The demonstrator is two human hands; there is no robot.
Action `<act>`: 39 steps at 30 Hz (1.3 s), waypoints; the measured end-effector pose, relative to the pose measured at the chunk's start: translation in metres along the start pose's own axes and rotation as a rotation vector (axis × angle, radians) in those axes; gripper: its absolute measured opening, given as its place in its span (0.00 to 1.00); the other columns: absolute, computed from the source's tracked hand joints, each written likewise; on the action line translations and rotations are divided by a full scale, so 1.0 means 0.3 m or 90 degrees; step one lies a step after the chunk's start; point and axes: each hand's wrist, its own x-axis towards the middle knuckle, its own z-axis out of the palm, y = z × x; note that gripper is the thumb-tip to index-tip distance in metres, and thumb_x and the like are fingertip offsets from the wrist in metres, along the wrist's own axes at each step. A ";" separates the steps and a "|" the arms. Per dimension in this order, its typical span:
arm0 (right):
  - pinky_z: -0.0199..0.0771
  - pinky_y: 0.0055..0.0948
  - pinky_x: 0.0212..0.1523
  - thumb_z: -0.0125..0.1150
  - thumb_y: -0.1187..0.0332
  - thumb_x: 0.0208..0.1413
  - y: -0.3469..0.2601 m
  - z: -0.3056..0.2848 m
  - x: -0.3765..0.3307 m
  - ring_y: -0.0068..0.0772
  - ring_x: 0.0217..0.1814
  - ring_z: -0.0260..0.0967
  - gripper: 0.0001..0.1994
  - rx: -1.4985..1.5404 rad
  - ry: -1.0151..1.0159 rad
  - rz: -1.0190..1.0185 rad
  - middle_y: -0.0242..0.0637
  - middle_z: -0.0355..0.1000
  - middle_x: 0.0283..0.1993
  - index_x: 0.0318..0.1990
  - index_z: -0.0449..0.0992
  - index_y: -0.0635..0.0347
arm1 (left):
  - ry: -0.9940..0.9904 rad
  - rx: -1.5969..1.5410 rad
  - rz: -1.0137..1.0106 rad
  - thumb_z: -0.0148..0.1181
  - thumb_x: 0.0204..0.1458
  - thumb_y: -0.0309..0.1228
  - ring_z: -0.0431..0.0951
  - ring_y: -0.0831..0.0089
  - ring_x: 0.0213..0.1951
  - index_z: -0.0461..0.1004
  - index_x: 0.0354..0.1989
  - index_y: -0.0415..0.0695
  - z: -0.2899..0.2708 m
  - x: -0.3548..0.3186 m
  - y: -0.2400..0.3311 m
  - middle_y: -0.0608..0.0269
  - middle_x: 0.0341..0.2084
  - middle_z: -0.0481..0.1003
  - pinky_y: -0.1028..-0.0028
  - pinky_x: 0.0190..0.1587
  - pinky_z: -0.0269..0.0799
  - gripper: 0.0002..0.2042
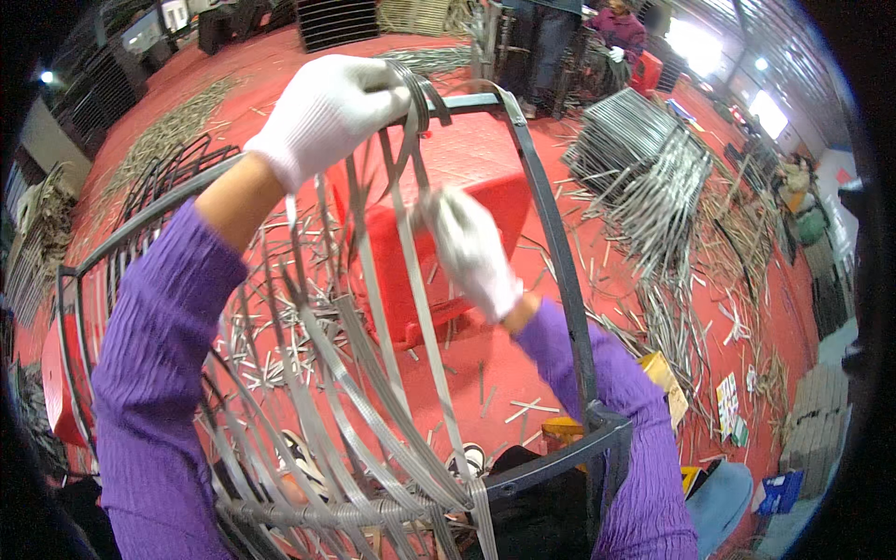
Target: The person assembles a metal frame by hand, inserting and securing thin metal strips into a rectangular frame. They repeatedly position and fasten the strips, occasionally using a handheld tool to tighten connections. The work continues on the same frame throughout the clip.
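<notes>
A dark metal frame (551, 215) stands before me, with grey flat plastic strips (373, 280) running between its far rail and its near rail. My left hand (327, 107), in a white knit glove, is closed at the far rail, its thumb and fingers pinching a grey strip (417, 98) looped round that rail. My right hand (467, 247), also gloved in white, is lower and to the right, beside the hanging strips inside the frame. Motion smears its fingers, so what they hold cannot be made out. On the near rail, strips are wrapped close together (327, 513).
A red plastic chair (467, 187) stands behind the frame. Bundles of grey strips (644, 159) lie at the right, and cut scraps (532, 406) litter the red floor. Another person (618, 33) in white gloves is at the far right. Dark frames (336, 23) stand at the back.
</notes>
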 end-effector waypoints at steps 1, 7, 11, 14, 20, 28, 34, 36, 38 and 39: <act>0.71 0.31 0.41 0.45 0.67 0.68 0.006 0.005 -0.125 0.29 0.37 0.71 0.11 0.086 0.003 0.129 0.35 0.74 0.35 0.38 0.73 0.61 | 0.001 -0.016 -0.035 0.55 0.56 0.37 0.80 0.65 0.32 0.81 0.42 0.41 -0.003 -0.023 0.018 0.52 0.29 0.79 0.69 0.38 0.74 0.14; 0.70 0.34 0.36 0.42 0.52 0.69 0.122 -0.072 -1.070 0.32 0.31 0.71 0.21 -0.225 -0.352 0.665 0.35 0.72 0.27 0.37 0.74 0.61 | -0.032 -0.105 -0.051 0.62 0.53 0.36 0.81 0.61 0.35 0.80 0.41 0.40 0.002 -0.064 0.018 0.53 0.32 0.80 0.68 0.40 0.75 0.13; 0.72 0.40 0.31 0.48 0.59 0.65 0.079 -0.182 -1.090 0.44 0.27 0.72 0.14 -0.548 -0.428 0.429 0.43 0.72 0.27 0.35 0.74 0.60 | -0.043 -0.090 -0.005 0.60 0.56 0.31 0.80 0.69 0.37 0.79 0.45 0.38 0.032 -0.057 0.020 0.55 0.35 0.80 0.69 0.44 0.74 0.12; 0.72 0.37 0.35 0.45 0.62 0.67 -0.039 -0.206 -0.622 0.41 0.30 0.71 0.14 -0.328 0.003 0.517 0.40 0.70 0.28 0.44 0.76 0.62 | -0.069 -0.073 -0.044 0.60 0.56 0.32 0.80 0.66 0.38 0.79 0.45 0.38 0.048 -0.037 0.052 0.53 0.35 0.80 0.68 0.45 0.74 0.13; 0.75 0.30 0.46 0.43 0.64 0.71 -0.182 -0.095 0.040 0.27 0.44 0.72 0.17 0.218 0.007 0.250 0.39 0.72 0.43 0.56 0.68 0.67 | -0.032 -0.047 0.036 0.60 0.55 0.33 0.81 0.56 0.35 0.79 0.46 0.42 0.075 -0.015 0.095 0.49 0.33 0.79 0.66 0.41 0.75 0.13; 0.70 0.26 0.35 0.50 0.72 0.67 -0.198 -0.016 0.028 0.27 0.30 0.69 0.07 0.010 0.062 0.067 0.39 0.70 0.28 0.39 0.71 0.66 | 0.076 0.367 0.300 0.57 0.51 0.29 0.81 0.68 0.32 0.78 0.41 0.51 0.122 -0.130 0.056 0.63 0.34 0.77 0.70 0.31 0.77 0.10; 0.65 0.23 0.28 0.47 0.63 0.71 -0.221 -0.063 0.040 0.18 0.26 0.63 0.13 0.241 0.069 0.160 0.29 0.68 0.27 0.39 0.72 0.63 | 0.033 0.403 0.396 0.57 0.51 0.31 0.80 0.68 0.24 0.74 0.44 0.53 0.096 0.012 0.068 0.68 0.23 0.75 0.69 0.23 0.75 0.11; 0.67 0.22 0.29 0.43 0.59 0.72 -0.212 -0.098 0.038 0.19 0.28 0.66 0.15 0.442 -0.045 0.165 0.30 0.70 0.29 0.45 0.72 0.62 | 0.065 0.272 0.358 0.57 0.56 0.34 0.80 0.64 0.24 0.76 0.45 0.51 0.099 0.055 0.053 0.63 0.21 0.76 0.65 0.22 0.73 0.10; 0.71 0.23 0.31 0.40 0.57 0.72 -0.187 -0.105 0.034 0.22 0.31 0.69 0.17 0.538 -0.046 0.203 0.32 0.71 0.32 0.51 0.69 0.60 | 0.075 0.109 0.324 0.56 0.59 0.36 0.81 0.62 0.27 0.79 0.45 0.48 0.118 0.064 0.034 0.58 0.24 0.79 0.67 0.27 0.75 0.10; 0.73 0.24 0.32 0.38 0.56 0.73 -0.167 -0.093 0.033 0.24 0.32 0.71 0.18 0.519 0.037 0.242 0.34 0.72 0.34 0.54 0.68 0.60 | 0.056 0.047 0.282 0.57 0.60 0.36 0.81 0.67 0.27 0.80 0.46 0.46 0.125 0.065 0.023 0.59 0.27 0.80 0.69 0.29 0.75 0.11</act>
